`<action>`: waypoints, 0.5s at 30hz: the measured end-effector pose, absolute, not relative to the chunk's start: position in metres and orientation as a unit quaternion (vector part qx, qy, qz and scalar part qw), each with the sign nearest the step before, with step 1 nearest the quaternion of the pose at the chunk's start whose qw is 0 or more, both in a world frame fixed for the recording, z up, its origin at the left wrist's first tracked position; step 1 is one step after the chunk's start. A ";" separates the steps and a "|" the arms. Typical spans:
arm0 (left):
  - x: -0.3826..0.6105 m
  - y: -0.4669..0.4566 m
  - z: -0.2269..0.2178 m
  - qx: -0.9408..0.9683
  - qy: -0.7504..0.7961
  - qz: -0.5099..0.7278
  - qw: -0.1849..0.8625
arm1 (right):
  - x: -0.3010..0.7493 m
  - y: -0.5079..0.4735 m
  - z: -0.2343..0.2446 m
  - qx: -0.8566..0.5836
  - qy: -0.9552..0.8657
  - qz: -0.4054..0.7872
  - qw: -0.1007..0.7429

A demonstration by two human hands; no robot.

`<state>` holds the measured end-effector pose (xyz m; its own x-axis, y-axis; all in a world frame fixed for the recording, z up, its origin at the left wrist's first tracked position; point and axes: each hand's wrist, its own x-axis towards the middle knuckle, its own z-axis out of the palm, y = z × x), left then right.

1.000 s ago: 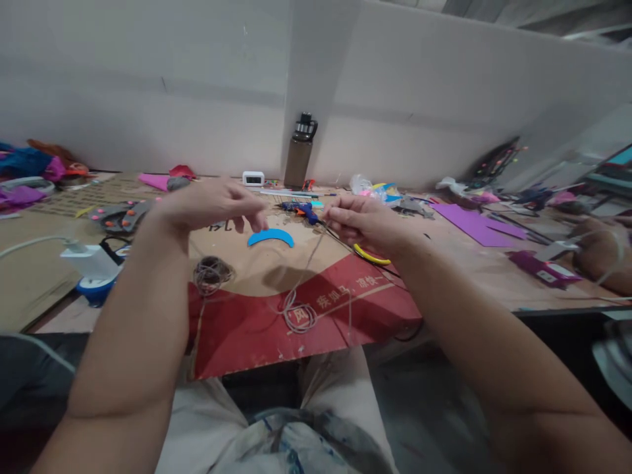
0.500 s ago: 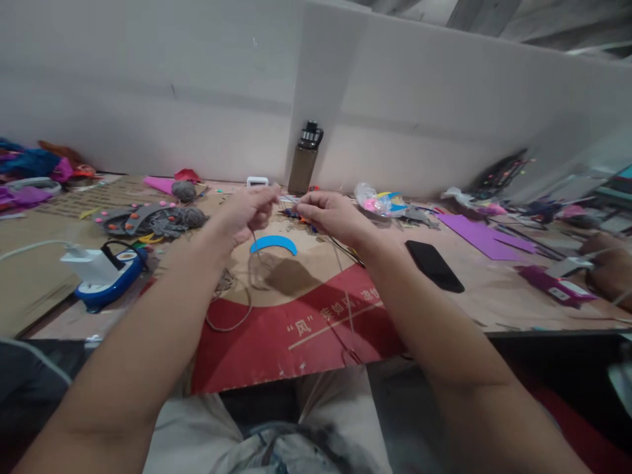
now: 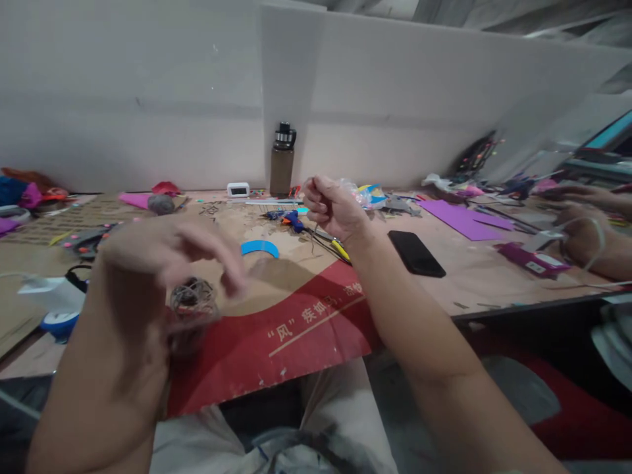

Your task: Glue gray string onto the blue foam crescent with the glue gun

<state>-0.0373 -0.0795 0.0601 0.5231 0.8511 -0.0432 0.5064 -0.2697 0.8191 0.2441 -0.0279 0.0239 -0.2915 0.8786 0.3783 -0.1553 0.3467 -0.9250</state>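
My left hand (image 3: 172,257), smeared by motion, hovers above a loose tangle of grey-brown cord (image 3: 193,299). Its fingers are bent downward and apart, with nothing seen between them. My right hand (image 3: 332,205) is raised over the middle of the table, fingers curled closed. A thin grey strand hangs just below that hand and seems to come from its grip; most of the strand is hidden. A curved blue strip (image 3: 260,248) lies flat on the cardboard between my hands. Behind it rests a blue glue gun (image 3: 293,221).
Red-printed cardboard (image 3: 296,342) covers the near table edge. A dark bottle (image 3: 282,161) and small white clock (image 3: 238,190) stand at the back wall. To the right lie a black phone (image 3: 416,253) and purple sheets (image 3: 461,220). Another person's hands (image 3: 587,224) are at far right.
My hands were together with thin cord between them. Now they are apart: the left has swung left and down over the tangle, fingers opened. The camera view has shifted right.
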 end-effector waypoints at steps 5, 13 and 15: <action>-0.002 -0.055 0.042 0.763 0.551 0.252 0.225 | 0.226 -0.038 0.017 -0.269 -0.680 0.509 0.454; 0.054 -0.074 0.020 0.658 0.450 0.398 0.455 | 0.213 -0.034 0.005 -0.344 -0.755 0.275 0.486; 0.045 -0.069 0.024 0.629 0.461 0.469 0.414 | 0.217 -0.028 0.002 -0.354 -0.751 0.273 0.486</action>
